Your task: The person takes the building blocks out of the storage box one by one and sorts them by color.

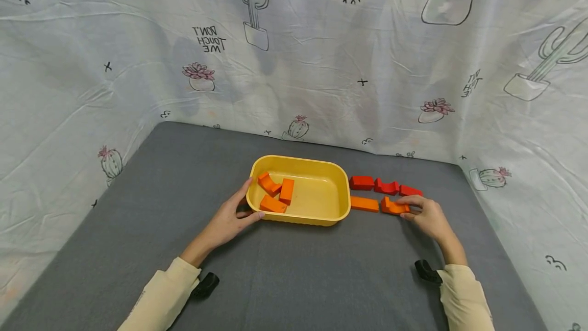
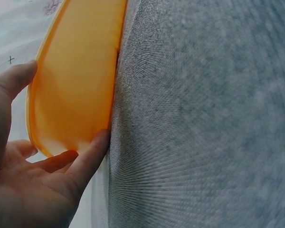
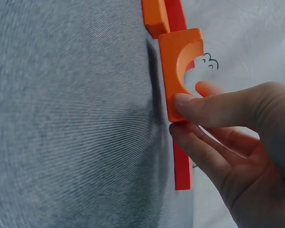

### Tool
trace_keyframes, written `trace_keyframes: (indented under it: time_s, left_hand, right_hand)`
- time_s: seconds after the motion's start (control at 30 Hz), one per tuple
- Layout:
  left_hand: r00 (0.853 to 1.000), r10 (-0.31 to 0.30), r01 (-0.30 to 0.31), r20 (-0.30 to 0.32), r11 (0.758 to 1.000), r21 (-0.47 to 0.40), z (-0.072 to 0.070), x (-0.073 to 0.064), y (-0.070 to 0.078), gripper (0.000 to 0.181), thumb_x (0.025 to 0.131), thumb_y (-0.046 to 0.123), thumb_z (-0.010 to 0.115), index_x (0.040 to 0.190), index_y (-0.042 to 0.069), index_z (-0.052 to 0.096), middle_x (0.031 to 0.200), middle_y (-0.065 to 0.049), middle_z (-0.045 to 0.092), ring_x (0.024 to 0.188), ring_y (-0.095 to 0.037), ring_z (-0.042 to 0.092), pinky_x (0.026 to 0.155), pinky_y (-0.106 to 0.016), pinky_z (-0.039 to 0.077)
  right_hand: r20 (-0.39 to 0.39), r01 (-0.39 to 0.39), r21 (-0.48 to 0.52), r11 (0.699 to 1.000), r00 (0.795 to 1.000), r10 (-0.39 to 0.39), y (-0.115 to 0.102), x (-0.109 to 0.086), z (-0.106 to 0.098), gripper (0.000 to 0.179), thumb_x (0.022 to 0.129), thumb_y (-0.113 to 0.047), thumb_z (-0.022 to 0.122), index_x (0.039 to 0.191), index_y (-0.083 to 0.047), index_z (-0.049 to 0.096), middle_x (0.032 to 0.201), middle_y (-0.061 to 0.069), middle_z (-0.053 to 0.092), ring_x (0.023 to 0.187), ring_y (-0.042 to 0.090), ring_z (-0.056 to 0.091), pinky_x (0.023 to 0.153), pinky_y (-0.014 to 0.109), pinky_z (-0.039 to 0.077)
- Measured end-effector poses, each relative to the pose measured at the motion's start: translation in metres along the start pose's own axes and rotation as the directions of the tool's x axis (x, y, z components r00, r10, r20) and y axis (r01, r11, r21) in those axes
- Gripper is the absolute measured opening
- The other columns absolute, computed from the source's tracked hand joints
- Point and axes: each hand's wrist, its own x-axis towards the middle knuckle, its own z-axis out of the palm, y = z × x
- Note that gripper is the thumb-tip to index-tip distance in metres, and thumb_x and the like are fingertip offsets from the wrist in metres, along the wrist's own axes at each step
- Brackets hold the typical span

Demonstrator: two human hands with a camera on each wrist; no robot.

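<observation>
My left hand [image 1: 228,219] grips the left end of a yellow plastic tub [image 1: 317,161], thumb at the near corner and fingers against the end wall. Several orange blocks [image 1: 287,192] lie inside the tub, toward its left side. To the right of the tub, my right hand [image 1: 429,217] pinches an orange block with a curved cutout [image 3: 170,71] between thumb and fingers. In the right wrist view, the cutout faces away from the cloth. This block is in line with a straight orange block [image 1: 365,204], which lies beside the tub.
Behind the orange blocks runs a row of red blocks: a left one [image 1: 362,183], a notched middle one [image 1: 386,187] and a right one [image 1: 410,191]. Grey cloth [image 1: 294,275] covers the table. White printed curtains [image 1: 303,81] hang around its back and sides.
</observation>
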Motion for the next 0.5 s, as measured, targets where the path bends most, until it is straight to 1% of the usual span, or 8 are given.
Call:
trace_keyframes:
  time_s: [0.17, 0.3, 0.5]
  left_hand:
    - [1.0, 0.001, -0.001, 0.005, 1.0, -0.011, 0.0, -0.0006, -0.0001, 0.096, 0.088, 0.034, 0.075, 0.159, 0.019, 0.013, 0.161, -0.011, 0.019, 0.134, -0.031, 0.041, 0.096, -0.041, 0.051]
    - [1.0, 0.008, -0.008, 0.008, 1.0, -0.021, -0.0007, -0.0008, -0.0006, 0.095, 0.088, 0.034, 0.074, 0.159, 0.019, 0.012, 0.161, -0.011, 0.019, 0.134, -0.032, 0.04, 0.097, -0.042, 0.051]
    - [1.0, 0.004, -0.004, 0.01, 1.0, -0.025, -0.0007, -0.0005, 0.0006, 0.095, 0.088, 0.034, 0.074, 0.159, 0.02, 0.012, 0.161, -0.011, 0.019, 0.135, -0.032, 0.04, 0.097, -0.042, 0.051]
  right_hand:
    - [0.031, -0.011, -0.013, 1.0, 0.999, 0.012, 0.003, 0.0008, 0.0005, 0.031, 0.078, 0.006, 0.077, 0.109, 0.003, 0.072, 0.119, 0.027, 0.063, 0.108, 0.043, 0.06, 0.083, 0.05, 0.055]
    - [0.025, -0.004, -0.026, 1.0, 1.0, 0.005, 0.004, 0.0016, 0.0013, 0.031, 0.079, 0.006, 0.077, 0.109, 0.002, 0.072, 0.119, 0.027, 0.062, 0.109, 0.044, 0.058, 0.087, 0.055, 0.052]
    - [0.018, -0.005, -0.033, 0.999, 1.0, 0.006, 0.0064, 0.0026, 0.0048, 0.03, 0.079, 0.007, 0.076, 0.108, 0.004, 0.072, 0.117, 0.026, 0.063, 0.108, 0.044, 0.058, 0.088, 0.057, 0.051]
